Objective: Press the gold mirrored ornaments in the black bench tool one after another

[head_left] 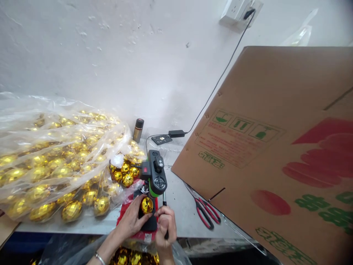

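Left hand (131,218): thumb and fingers curved around one gold faceted ball (146,205), gripping it; metal bangle (99,258) at the wrist. Ball located just in front of the machine (157,175), black with green trim, above its dark base (149,223). Right hand (166,222): closed in a fist around a metal rod (164,198) with a black end, beside the machine.

Under the base: red sheet (121,213), on the pale table (180,206). To the left: large clear plastic bag (82,106), filled with many similar gold balls; smaller group of loose balls (127,179) between bag and machine. Behind: dark-capped cylinder (138,130), upright; black patterned item (161,139), flat; power adapter (176,133), its cord (220,81) running to a wall socket (239,14). To the right: red-and-black-handled scissors (206,213), blades partly hidden by a tilted printed cardboard box (264,147). Below the table edge: further gold balls (135,258).
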{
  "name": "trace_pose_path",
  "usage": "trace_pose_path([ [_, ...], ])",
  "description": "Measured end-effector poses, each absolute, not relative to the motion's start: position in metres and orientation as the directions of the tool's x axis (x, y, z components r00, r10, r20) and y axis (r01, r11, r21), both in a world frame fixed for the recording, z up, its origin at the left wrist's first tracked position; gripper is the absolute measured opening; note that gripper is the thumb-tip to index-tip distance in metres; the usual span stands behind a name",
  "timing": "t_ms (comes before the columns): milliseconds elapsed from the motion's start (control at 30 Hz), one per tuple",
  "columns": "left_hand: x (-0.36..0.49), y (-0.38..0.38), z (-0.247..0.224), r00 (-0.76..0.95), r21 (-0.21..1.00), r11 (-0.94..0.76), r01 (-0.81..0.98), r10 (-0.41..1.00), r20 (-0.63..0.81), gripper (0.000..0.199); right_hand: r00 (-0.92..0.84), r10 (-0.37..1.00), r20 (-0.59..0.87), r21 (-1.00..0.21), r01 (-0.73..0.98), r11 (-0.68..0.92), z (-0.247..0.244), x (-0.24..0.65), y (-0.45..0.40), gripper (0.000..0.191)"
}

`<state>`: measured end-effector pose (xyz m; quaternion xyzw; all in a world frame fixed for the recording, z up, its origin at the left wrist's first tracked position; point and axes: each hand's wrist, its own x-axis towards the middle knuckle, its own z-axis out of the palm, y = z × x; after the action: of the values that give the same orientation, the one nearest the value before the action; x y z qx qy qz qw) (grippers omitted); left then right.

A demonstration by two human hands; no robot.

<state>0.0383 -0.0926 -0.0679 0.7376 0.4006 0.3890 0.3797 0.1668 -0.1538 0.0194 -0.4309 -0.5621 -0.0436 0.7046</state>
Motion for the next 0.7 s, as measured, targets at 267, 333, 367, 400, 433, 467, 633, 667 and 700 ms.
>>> trace_pose_path([
  [267,0.042,-0.096,-0.068,0.32,0.88,-0.355,0.316,0.913,0.254,0.059,0.468,0.554,0.688,-0.725,0.454,0.518,0.096,0.169,-0.149,0.041],
  [333,0.035,-0.109,-0.077,0.297,0.838,-0.418,0.351,0.898,0.324,0.058,0.462,0.574,0.676,-0.737,0.443,0.511,0.111,0.169,-0.149,0.045],
  [367,0.03,-0.118,-0.082,0.29,0.8,-0.466,0.377,0.88,0.376,0.057,0.453,0.57,0.686,-0.728,0.446,0.521,0.113,0.169,-0.149,0.045],
  [400,0.023,-0.128,-0.087,0.289,0.754,-0.518,0.404,0.854,0.432,0.057,0.444,0.562,0.698,-0.716,0.451,0.533,0.112,0.169,-0.15,0.045],
  [433,0.015,-0.139,-0.093,0.296,0.703,-0.568,0.428,0.823,0.485,0.056,0.434,0.552,0.711,-0.703,0.455,0.547,0.108,0.169,-0.151,0.044],
  [467,0.006,-0.15,-0.097,0.313,0.649,-0.615,0.448,0.788,0.53,0.056,0.428,0.546,0.721,-0.693,0.455,0.558,0.103,0.169,-0.152,0.043],
  [633,-0.024,-0.169,-0.087,0.403,0.46,-0.753,0.47,0.647,0.647,0.054,0.448,0.56,0.697,-0.717,0.433,0.546,0.083,0.165,-0.156,0.034],
  [667,-0.025,-0.162,-0.078,0.391,0.453,-0.748,0.485,0.649,0.653,0.05,0.457,0.558,0.692,-0.722,0.431,0.542,0.083,0.164,-0.156,0.033],
  [700,-0.023,-0.15,-0.066,0.366,0.456,-0.725,0.517,0.669,0.647,0.045,0.464,0.552,0.693,-0.721,0.431,0.543,0.083,0.163,-0.156,0.033],
])
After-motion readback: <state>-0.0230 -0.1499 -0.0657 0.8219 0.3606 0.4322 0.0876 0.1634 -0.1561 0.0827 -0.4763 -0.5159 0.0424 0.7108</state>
